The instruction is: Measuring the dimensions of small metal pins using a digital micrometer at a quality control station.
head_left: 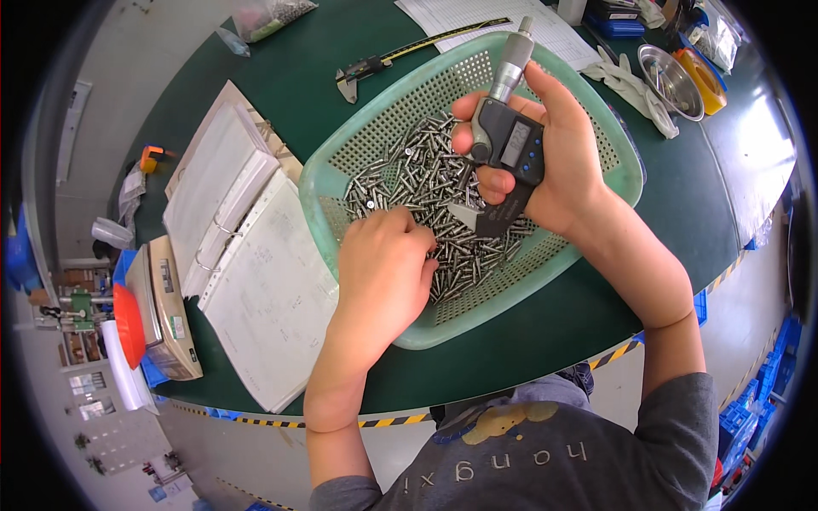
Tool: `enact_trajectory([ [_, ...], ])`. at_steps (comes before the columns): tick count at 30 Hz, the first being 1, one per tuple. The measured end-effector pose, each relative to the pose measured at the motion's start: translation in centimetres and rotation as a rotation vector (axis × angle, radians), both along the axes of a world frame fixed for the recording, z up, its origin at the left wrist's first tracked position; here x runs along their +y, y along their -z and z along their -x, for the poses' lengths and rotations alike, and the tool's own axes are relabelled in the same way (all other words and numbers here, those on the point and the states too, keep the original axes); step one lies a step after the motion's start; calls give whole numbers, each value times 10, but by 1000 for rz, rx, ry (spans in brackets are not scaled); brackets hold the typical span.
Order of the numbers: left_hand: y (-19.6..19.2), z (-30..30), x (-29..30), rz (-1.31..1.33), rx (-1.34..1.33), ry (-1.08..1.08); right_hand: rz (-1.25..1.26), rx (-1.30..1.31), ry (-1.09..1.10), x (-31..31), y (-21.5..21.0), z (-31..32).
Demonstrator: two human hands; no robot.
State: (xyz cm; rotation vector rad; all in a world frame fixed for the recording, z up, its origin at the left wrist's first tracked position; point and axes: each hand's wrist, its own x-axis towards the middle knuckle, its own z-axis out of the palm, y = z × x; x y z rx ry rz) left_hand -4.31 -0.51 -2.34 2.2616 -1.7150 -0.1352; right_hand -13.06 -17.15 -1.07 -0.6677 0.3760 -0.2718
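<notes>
A green plastic basket (417, 335) with perforated sides holds a heap of small shiny metal pins or screws (426, 175); their exact kind is too small to tell. My right hand (569, 157) is wrapped round a digital micrometer (492, 126) above the basket, its thimble pointing up and away and its frame slanting down over the heap. I see no part between its jaws. My left hand (383, 268) rests at the near left of the heap with fingers curled down into the metal pieces. Its fingertips are mostly hidden, so what they pinch cannot be made out.
An open ring binder (264, 289) lies left of the basket, beside a weighing scale (170, 311). Behind the basket are a caliper (366, 68) and paper sheets (477, 17). At the far right are white gloves (635, 89), a metal bowl (671, 81) and yellow tape (703, 81).
</notes>
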Motion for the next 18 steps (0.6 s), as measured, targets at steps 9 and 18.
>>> enact_trajectory([
  [9,-4,-1,-7,393,971,-233,-69,-96,-107,-4,3,2],
  [18,2,4,-9,589,1514,-179,-81,-133,-153,-1,0,2],
])
